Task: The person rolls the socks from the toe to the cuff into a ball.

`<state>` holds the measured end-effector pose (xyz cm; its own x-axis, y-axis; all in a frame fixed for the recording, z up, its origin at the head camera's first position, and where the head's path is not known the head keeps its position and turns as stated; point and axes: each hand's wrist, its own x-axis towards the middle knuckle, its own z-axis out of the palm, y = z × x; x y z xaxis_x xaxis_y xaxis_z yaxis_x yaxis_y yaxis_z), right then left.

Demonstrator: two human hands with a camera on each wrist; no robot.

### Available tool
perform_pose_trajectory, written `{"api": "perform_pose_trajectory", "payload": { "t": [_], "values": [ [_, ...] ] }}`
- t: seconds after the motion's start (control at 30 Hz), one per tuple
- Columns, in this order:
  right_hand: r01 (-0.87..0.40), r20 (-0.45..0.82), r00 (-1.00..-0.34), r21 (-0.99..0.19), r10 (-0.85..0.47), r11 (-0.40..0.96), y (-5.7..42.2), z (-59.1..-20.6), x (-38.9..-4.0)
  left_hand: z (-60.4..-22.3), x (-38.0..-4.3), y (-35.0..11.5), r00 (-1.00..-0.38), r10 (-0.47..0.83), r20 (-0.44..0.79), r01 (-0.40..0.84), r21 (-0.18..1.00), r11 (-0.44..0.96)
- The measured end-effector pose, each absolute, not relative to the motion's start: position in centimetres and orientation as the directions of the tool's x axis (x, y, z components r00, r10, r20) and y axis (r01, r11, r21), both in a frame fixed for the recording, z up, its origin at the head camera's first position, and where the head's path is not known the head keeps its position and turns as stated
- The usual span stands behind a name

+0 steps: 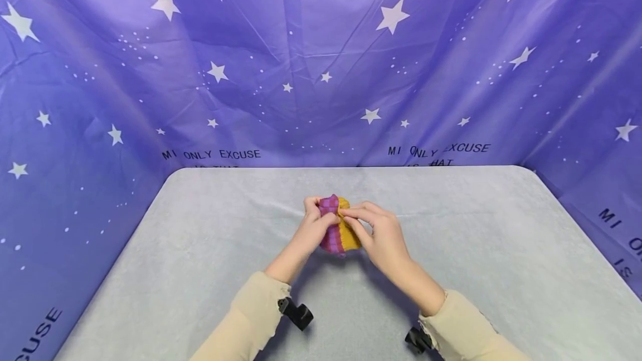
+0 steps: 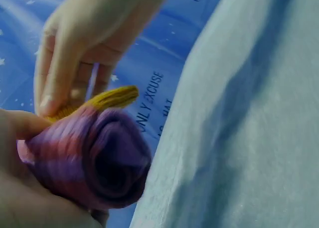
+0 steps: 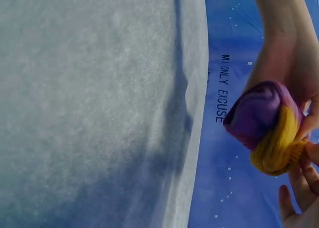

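Observation:
A knitted sock roll, purple and reddish in checks with a mustard-yellow cuff, is held up above the table. My left hand grips the purple part from the left, its thumb across the front. From the right, my right hand pinches the edge of the yellow cuff between thumb and fingers. In the left wrist view the rolled layers of the sock form a spiral at the near end. The right wrist view shows the yellow cuff folded along one side of the purple roll.
A table with a pale grey cloth lies beneath both hands. Behind and beside it hangs a purple curtain with white stars and printed words. Black wrist mounts sit at the cuffs of beige sleeves.

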<state>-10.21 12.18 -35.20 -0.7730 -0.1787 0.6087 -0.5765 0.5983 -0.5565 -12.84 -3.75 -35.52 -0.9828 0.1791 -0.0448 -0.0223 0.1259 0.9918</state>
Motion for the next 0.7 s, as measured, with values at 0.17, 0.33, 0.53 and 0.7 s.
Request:
{"api": "perform_pose_trajectory", "payload": {
  "t": [0.17,0.33,0.53,0.7],
  "values": [
    [-0.566,0.558,-0.802,-0.601,-0.212,0.564,12.5,-35.4,-9.9,-35.5,-13.0,-4.1,-0.97,0.219,-0.103,-0.092,0.994,0.061],
    [-0.531,0.492,-0.843,-0.695,-0.219,0.485,13.0,-35.4,-9.5,-35.8,-13.2,-5.0,-0.961,0.257,-0.098,-0.068,0.99,0.125],
    [-0.515,0.444,-0.857,-0.745,-0.262,0.424,13.4,-35.8,-9.8,-35.6,-13.0,-6.2,-0.961,0.273,-0.049,-0.007,0.988,0.152],
    [-0.45,0.359,-0.891,-0.786,-0.278,0.425,13.6,-36.5,-10.5,-34.9,-12.8,-6.5,-0.937,0.348,-0.032,0.019,0.99,0.141]
  ]
}}
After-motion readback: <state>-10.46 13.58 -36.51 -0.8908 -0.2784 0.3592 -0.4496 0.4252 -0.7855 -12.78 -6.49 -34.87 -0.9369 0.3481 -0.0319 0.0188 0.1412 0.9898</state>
